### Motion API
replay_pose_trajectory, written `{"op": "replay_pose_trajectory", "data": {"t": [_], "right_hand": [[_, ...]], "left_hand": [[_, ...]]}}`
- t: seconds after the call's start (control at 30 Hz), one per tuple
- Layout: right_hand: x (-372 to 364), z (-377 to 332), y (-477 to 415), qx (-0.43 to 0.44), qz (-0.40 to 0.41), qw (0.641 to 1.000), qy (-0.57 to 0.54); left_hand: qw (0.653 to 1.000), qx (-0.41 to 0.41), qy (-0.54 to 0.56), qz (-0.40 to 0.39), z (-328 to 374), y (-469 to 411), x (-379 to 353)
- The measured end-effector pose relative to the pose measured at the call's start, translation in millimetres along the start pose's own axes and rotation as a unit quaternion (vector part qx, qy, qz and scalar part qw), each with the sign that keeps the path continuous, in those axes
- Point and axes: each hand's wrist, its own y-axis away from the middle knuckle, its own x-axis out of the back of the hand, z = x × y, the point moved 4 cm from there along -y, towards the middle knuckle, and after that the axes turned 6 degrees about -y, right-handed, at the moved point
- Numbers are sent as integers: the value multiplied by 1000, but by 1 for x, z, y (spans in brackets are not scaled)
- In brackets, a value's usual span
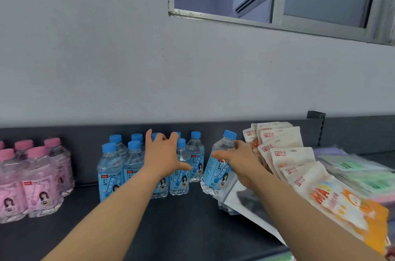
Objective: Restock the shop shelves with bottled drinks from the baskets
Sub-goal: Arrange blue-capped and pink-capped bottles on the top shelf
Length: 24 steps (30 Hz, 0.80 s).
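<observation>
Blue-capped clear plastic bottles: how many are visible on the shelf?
9. Eight blue-capped clear plastic bottles stand grouped at the dark shelf centre, partly behind the left hand; one tilted bottle is in the right hand. More may be hidden.

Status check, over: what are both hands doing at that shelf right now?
Right hand grips a tilted blue-capped bottle. Left hand spread on the standing blue bottles. Snack packets crowd the right.

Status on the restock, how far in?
Done: a cluster of blue-capped bottles and pink-capped bottles stands upright on the shelf. In hand: the right hand holds a tilted blue-capped bottle beside the cluster; the left hand rests on the cluster. Left: unclear, no baskets in view.
</observation>
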Motion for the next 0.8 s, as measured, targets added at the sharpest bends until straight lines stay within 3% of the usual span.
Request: {"op": "replay_pose_trajectory", "data": {"t": [0.3,0.4,0.53,0.67,0.8], "right_hand": [[-18,10,-20,16,-1,1000,21],[-28,12,-27,21,-6,1000,22],[-41,21,-34,13,-17,999,40],[-49,32,-37,15,-19,997,78],[-54,44,-36,15,-28,995,96]], "left_hand": [[999,-19,-37,22,-3,6,13],[993,12,79,85,-12,15,27],[955,57,242,161,-29,37,42],[933,83,326,127,-41,57,38],[928,100,342,104,-49,72,27]]}}
